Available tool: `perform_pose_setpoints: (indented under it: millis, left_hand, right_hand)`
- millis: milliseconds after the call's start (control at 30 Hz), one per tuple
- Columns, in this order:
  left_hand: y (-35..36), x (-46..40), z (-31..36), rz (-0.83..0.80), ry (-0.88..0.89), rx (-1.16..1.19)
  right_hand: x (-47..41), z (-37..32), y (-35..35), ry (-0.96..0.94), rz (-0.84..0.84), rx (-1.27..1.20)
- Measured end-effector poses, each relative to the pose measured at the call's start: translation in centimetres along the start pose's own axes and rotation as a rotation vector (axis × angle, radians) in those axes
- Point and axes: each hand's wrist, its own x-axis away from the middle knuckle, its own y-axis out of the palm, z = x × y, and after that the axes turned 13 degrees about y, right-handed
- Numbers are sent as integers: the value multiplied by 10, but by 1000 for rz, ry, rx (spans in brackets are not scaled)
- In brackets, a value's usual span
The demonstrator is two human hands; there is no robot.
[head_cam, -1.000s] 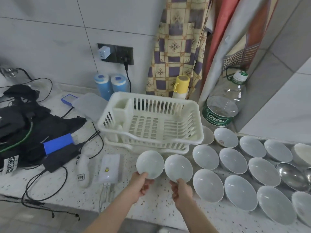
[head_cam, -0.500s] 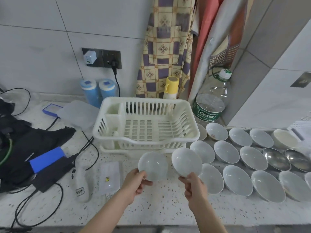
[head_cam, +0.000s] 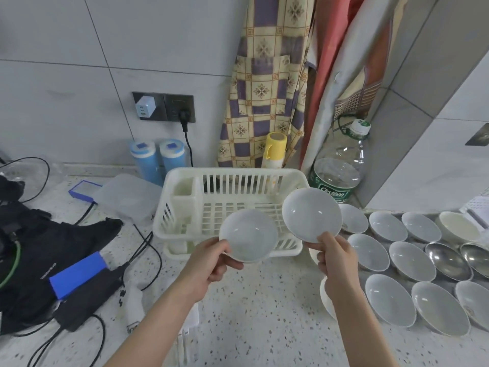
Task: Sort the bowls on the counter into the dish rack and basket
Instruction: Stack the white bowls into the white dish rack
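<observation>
Head view, left hand (head_cam: 209, 263): grip pinches the rim of a bowl (head_cam: 248, 235), held above the rack's (head_cam: 185, 207) front edge.
Right hand (head_cam: 334, 258): grip pinches a second bowl (head_cam: 312, 214), tilted, at the rack's 3 o'clock side.
Remaining bowls (head_cam: 412, 259): on the tabletop (head_cam: 264, 300), at 3 o'clock of the rack.
Advice: lower each bowl on edge between the ribs, one at a time, avoiding a clash of rims.
</observation>
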Motion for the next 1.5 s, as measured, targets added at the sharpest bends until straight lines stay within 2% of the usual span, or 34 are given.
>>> perform_pose_setpoints:
  millis: [167, 433, 700, 900, 1033, 1200, 1500]
  left_hand:
    - [-14, -41, 22, 161, 85, 75]
    - [-36, -96, 36, 402, 113, 117]
    - [-42, -137, 35, 485, 107, 73]
    - [-43, -158, 28, 467, 85, 66]
    - [-44, -164, 25, 465, 70, 39]
    - [-47, -169, 21, 474, 76, -27]
    - [-49, -170, 20, 457, 93, -104]
  right_hand:
    - [-36, -28, 28, -122, -64, 272]
    - [-113, -34, 100, -122, -216, 692]
    - [-177, -24, 157, 58, -453, 909]
    - [-196, -8, 188, 144, -606, 1038]
    - [-208, 2, 200, 192, -667, 1026]
    - [-215, 15, 204, 295, -711, 882]
    - [-214, 20, 203, 283, -760, 831]
